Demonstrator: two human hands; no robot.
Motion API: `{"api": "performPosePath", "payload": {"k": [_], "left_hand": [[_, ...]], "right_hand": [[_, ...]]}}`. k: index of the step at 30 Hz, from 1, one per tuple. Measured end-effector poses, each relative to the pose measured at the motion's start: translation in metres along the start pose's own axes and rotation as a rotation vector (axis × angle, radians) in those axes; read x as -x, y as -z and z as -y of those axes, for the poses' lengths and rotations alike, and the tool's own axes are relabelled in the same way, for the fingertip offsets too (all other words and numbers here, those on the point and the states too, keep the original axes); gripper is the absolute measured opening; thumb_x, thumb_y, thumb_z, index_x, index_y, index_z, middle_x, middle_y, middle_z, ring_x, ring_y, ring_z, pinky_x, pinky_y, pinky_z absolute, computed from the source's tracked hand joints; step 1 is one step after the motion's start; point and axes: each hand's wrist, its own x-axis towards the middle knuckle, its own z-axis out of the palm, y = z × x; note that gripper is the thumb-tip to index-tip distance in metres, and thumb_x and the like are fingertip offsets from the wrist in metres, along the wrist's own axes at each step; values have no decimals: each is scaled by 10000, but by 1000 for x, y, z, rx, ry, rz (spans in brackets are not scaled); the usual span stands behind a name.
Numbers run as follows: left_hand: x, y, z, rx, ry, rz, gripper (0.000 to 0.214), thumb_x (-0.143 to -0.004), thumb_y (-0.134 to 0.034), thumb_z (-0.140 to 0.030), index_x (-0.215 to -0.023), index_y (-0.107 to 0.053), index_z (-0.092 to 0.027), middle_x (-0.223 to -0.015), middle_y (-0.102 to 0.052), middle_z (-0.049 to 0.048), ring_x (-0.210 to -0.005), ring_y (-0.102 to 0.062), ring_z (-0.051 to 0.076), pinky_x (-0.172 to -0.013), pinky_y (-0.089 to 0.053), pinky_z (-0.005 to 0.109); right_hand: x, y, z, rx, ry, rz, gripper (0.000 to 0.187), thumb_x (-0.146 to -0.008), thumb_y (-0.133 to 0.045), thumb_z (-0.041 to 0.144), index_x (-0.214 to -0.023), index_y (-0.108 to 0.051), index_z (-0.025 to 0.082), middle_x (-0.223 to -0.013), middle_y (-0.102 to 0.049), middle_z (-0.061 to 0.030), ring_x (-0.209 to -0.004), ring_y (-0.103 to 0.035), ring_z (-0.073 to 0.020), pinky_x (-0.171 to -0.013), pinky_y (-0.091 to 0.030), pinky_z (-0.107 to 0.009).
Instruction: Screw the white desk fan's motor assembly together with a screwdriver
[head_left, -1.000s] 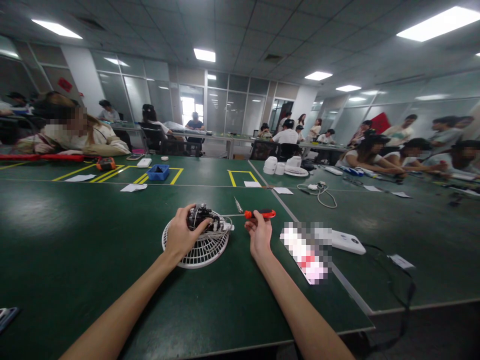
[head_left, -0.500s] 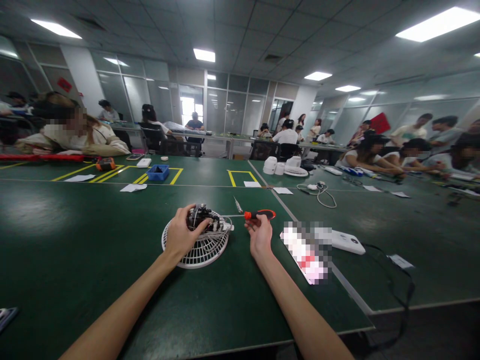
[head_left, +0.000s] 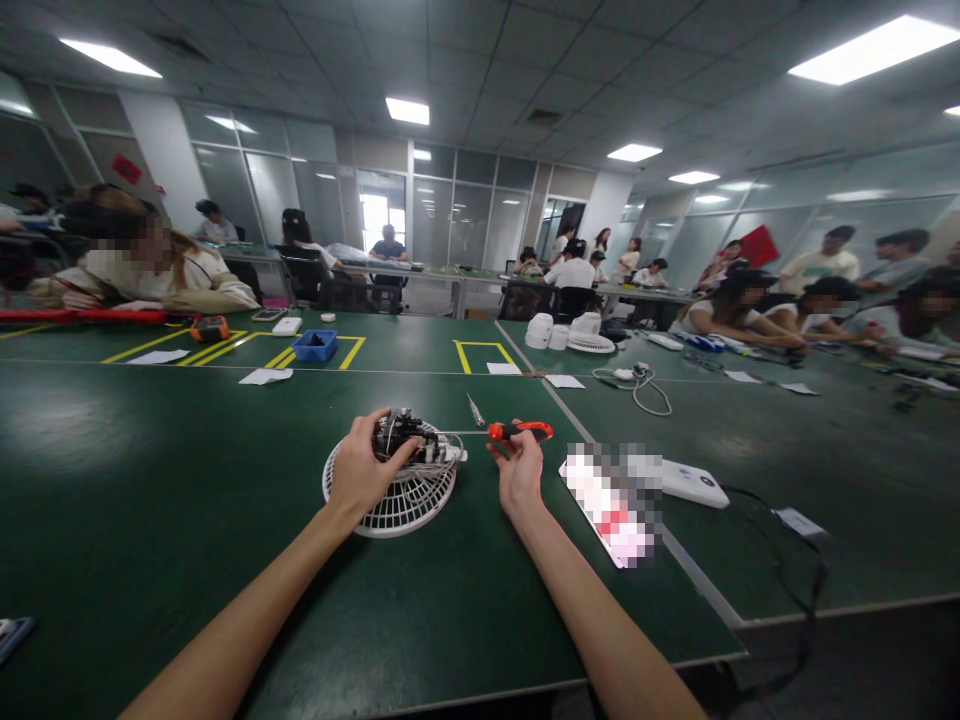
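A dark motor assembly (head_left: 399,436) is set on a white fan grille (head_left: 409,512), which is supported by the worktop (head_left: 420,620) in front of the person. The assembly is gripped from above by the left hand (head_left: 365,465), its fingers curled over the far side and its thumb laid across the near side. The handle of a screwdriver (head_left: 497,432) is pinched in the fingers of the right hand (head_left: 520,475), and its shaft is pointed at the assembly; whether the tip is seated cannot be told. The assembly can be judged rigid and fairly dense, best held by its solid body rather than by the pale cable (head_left: 420,470) beside it. The grille looks light and stiff, its thin ribs likely to be flexed if pressed; its rim is better grasped.
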Motion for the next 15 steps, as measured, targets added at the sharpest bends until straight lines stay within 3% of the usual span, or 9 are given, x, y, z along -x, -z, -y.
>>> {"api": "performPosePath", "payload": {"k": [9,15], "left_hand": [[0,0,-1,4,6,-1,583,-847,-747,-573,-1289,-612,-216,-1143,-671,91,-1010,-688,272,-912,-575,457],[0,0,0,-2,4,-1,581,-849,-747,-572,-1287,-613,-215,-1138,-670,91,-1007,-684,271,-902,-574,455]], "right_hand": [[-1,-2,-5,105,82,-10,491,-581,-880,479,-806,-512,243,-540,-560,94,-450,-461,-82,-458,-401,-213],[-1,-1,-3,24,87,-37,366,-643,-764,416,-859,-515,256,-708,-635,80,-617,-633,-128,-534,-508,-231]]}}
